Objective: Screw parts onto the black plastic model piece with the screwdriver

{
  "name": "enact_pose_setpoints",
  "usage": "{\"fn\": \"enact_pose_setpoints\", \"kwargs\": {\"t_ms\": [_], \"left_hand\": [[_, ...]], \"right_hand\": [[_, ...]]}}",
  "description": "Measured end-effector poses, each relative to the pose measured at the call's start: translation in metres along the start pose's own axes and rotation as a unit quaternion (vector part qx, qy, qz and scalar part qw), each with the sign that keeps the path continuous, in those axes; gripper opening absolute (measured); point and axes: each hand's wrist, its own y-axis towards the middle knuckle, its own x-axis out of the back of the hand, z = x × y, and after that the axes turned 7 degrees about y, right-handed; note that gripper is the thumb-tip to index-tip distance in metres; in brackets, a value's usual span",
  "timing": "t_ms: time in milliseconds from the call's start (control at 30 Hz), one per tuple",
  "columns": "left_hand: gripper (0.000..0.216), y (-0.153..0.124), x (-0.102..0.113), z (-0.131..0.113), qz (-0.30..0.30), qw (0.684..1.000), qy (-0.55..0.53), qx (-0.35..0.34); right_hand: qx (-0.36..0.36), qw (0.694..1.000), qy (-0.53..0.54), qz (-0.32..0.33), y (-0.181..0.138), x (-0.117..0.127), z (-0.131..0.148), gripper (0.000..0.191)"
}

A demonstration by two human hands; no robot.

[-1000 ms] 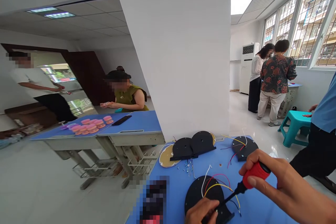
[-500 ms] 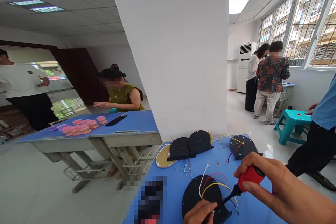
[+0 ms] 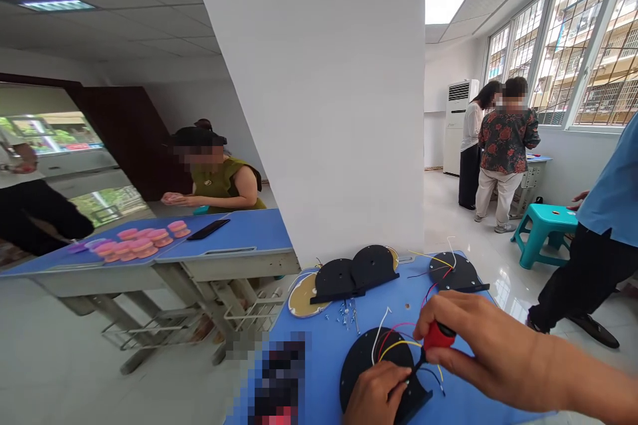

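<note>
My right hand [image 3: 473,342] grips the red handle of a screwdriver [image 3: 434,339], whose black shaft points down-left onto a black round disc [image 3: 363,362] with coloured wires on the blue table [image 3: 323,345]. My left hand [image 3: 371,395] rests on the disc's near edge, fingers pinched at the screwdriver tip. Whatever sits under the tip is hidden by my fingers.
Two more black discs [image 3: 353,272] and a tan one lie further back, another wired disc [image 3: 453,272] at the right, small screws [image 3: 349,315] between them. A white pillar [image 3: 329,99] rises behind the table. People work at a second blue desk [image 3: 199,239] on the left; a person in blue stands close at the right.
My right hand has moved left and closed further over the red handle, bringing the screwdriver steeper. The view has drifted right, so the room has slid left. My left hand stays on the disc.
</note>
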Motion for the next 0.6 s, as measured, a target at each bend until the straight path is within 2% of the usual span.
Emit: {"fn": "enact_pose_setpoints", "kwargs": {"t_ms": [133, 400, 500, 600], "left_hand": [[0.029, 0.009, 0.001, -0.006, 0.042, 0.999, 0.024, -0.008], [0.029, 0.013, 0.007, -0.007, 0.103, 0.992, -0.047, 0.058], [0.027, 0.013, 0.007, -0.006, 0.105, 0.991, -0.055, 0.066], [0.026, 0.011, 0.004, -0.006, 0.081, 0.993, -0.060, 0.059]], "right_hand": [[0.028, 0.999, -0.016, 0.022, 0.013, -0.008, -0.002, 0.013], [0.029, 0.997, -0.045, 0.053, 0.026, -0.009, 0.006, 0.006], [0.038, 0.995, -0.066, 0.067, 0.028, -0.010, 0.008, 0.004], [0.062, 0.989, -0.091, 0.097, 0.029, -0.009, 0.011, 0.009]]}}
